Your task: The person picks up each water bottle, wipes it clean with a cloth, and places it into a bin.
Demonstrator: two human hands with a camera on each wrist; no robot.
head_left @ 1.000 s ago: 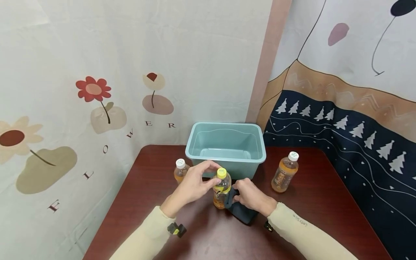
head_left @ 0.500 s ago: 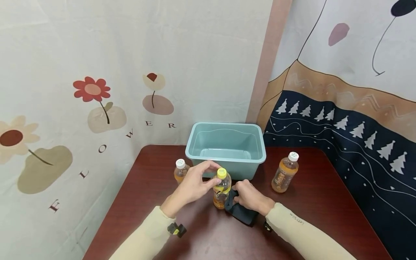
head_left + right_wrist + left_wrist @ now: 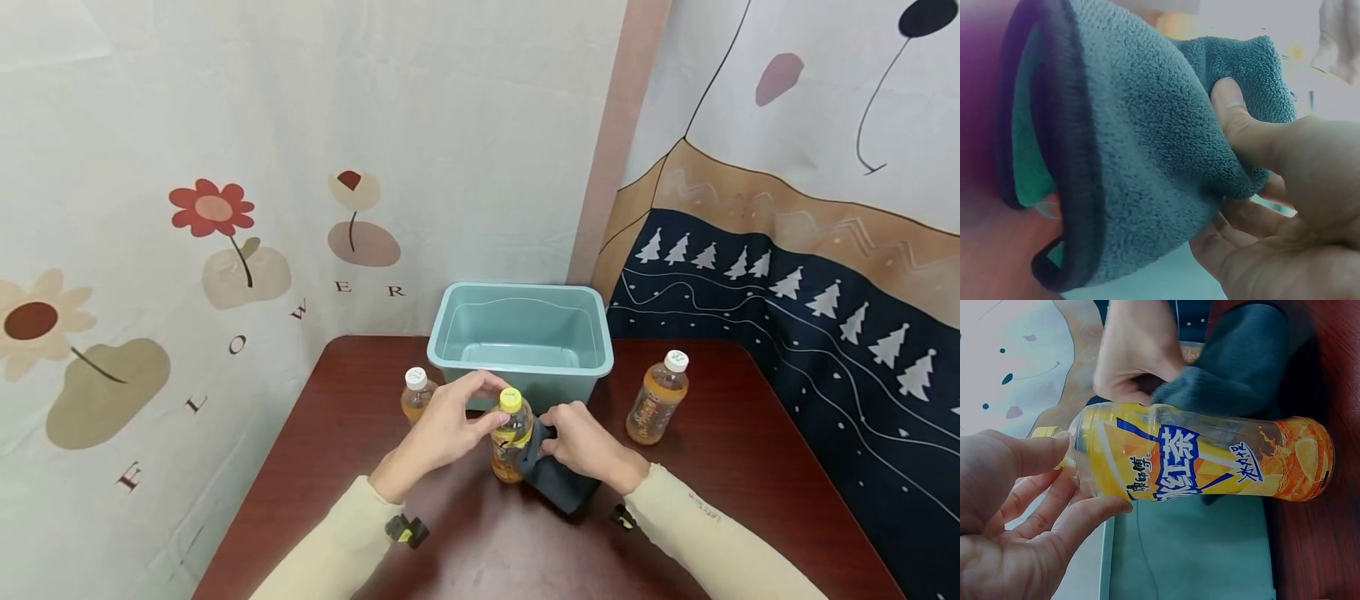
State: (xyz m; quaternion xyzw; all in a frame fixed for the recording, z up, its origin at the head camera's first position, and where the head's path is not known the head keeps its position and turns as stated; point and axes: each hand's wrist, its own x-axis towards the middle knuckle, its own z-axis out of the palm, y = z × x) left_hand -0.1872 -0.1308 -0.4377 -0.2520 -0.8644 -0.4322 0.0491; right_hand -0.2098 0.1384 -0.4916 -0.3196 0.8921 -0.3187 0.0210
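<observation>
A drink bottle (image 3: 510, 450) with a yellow cap and a yellow label stands upright on the table, just in front of the tub. My left hand (image 3: 452, 419) holds it round the neck, thumb and fingers on either side, as the left wrist view shows. In my right hand (image 3: 582, 439) is a dark grey towel (image 3: 1147, 125), pinched between thumb and fingers. Part of that towel lies against the bottle's right side, and the rest hangs down to the table. The bottle is mostly hidden by the towel in the right wrist view.
Behind the bottle stands a blue-green plastic tub (image 3: 522, 368) with nothing seen inside. One white-capped bottle (image 3: 657, 400) is to the right. Another white-capped bottle (image 3: 416, 392) is at left, partly behind my left hand. The dark red table (image 3: 300, 467) meets printed cloth walls.
My right hand has shifted slightly up with the towel, which moves along the bottle's side. The left hand and the bottle stay in place.
</observation>
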